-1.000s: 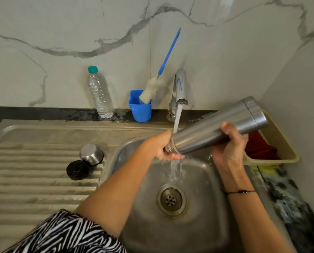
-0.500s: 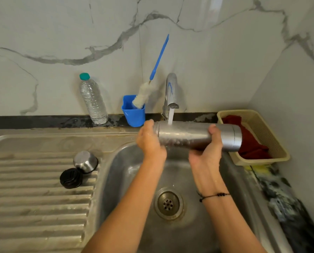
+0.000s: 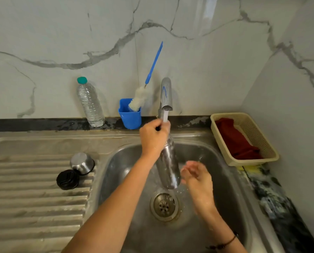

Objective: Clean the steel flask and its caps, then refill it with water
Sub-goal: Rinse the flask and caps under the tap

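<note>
rinsing looks to be the step in hand: the steel flask (image 3: pixel 168 165) stands nearly upright at the centre of the frame, its mouth up under the running tap (image 3: pixel 166 94) and its base hanging over the sink (image 3: pixel 231 194) just above the drain (image 3: pixel 164 205). the left hand (image 3: pixel 153 137) has its fingers wrapped round the neck of the flask, right at the stream, so the body of the flask hangs below the grip. the right hand (image 3: pixel 196 175) is just beside the lower body with fingers loosely spread and holding nothing; whether its fingertips touch the steel i cannot tell. the steel cap (image 3: pixel 82 163) and the black inner cap (image 3: pixel 67 179) lie touching each other on the drainboard at left centre, apart from both hands. the next move probably calls for the right hand to steady the wet base, then tip the flask to empty it; the slick steel could slip.
</note>
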The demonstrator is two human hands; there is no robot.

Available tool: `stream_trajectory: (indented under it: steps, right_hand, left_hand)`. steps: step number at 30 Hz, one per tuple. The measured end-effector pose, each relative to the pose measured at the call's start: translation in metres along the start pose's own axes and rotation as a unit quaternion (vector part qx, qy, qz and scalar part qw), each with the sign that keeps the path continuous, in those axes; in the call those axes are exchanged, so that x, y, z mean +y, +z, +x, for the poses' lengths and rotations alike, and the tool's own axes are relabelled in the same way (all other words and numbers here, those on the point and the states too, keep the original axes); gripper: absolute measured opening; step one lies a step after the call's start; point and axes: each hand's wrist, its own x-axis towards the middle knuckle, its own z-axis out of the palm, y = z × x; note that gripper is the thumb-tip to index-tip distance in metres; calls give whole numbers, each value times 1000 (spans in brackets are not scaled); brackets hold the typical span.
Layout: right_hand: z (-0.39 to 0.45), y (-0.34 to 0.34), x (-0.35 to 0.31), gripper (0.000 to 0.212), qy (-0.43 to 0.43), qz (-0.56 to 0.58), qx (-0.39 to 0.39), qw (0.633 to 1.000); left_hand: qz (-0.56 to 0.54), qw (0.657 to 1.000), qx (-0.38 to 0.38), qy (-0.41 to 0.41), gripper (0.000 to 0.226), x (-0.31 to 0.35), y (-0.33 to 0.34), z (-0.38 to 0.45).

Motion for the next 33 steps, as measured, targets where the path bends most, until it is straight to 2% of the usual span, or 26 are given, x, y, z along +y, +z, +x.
stream_trajectory:
  steps: [2, 3, 4, 7, 9, 11, 13, 17, 20, 23, 25, 27, 30, 31, 33]
  right_hand:
    - [13, 1, 2, 65, -98, -227, -40, 968]
    - [18, 6, 3, 83, -115, -277, -79, 951]
    - [21, 12, 2, 93, -120, -283, -107, 946]
    - [34, 25, -1, 88, -135, -211, -90, 964]
    - [42, 25, -10, 86, -140, -223, -80, 961]
    - [44, 24, -13, 88, -155, -212, -49, 964]
    - [43, 27, -14, 86, -167, -199, -28, 965]
    - [35, 30, 16, 78, -90, -272, -115, 951]
    - [29, 26, 9, 73, -98, -256, -100, 957]
    - [34, 24, -10, 71, -95, -255, -158, 949]
    - [36, 24, -19, 71, -23, -189, -211, 959]
    - [36, 23, -21, 69, 81, -108, -230, 964]
    - [34, 21, -14, 58, 225, -10, -246, 943]
    - [34, 20, -8, 56, 249, 28, -257, 933]
    - [26, 18, -2, 52, 234, 61, -268, 932]
  left_hand:
    - [18, 1000, -17, 15, 30, -1, 4, -5]
    - [19, 999, -28, 19, 30, 1, 5, -8]
    - [14, 999, -42, 16, 30, 3, 6, -10]
    - [-86, 991, -59, -82, 28, 15, 6, -7]
    - [-183, 969, -40, -158, 28, 21, 0, -1]
    - [-216, 958, -30, -184, 32, 16, -10, -2]
    - [-227, 956, -27, -185, 30, 2, -21, -11]
    - [-133, 955, -37, -264, 17, -33, -32, -40]
    - [-86, 971, -66, -215, 23, -48, -42, -54]
    - [-4, 981, -157, -116, 53, -55, -53, -75]
    - [64, 973, -215, -62, 75, -66, -60, -86]
    - [117, 953, -278, -14, 89, -77, -69, -93]
    - [164, 918, -354, 68, 101, -79, -83, -101]
    - [163, 913, -370, 62, 101, -74, -84, -101]
    - [146, 914, -376, 53, 95, -63, -86, -102]
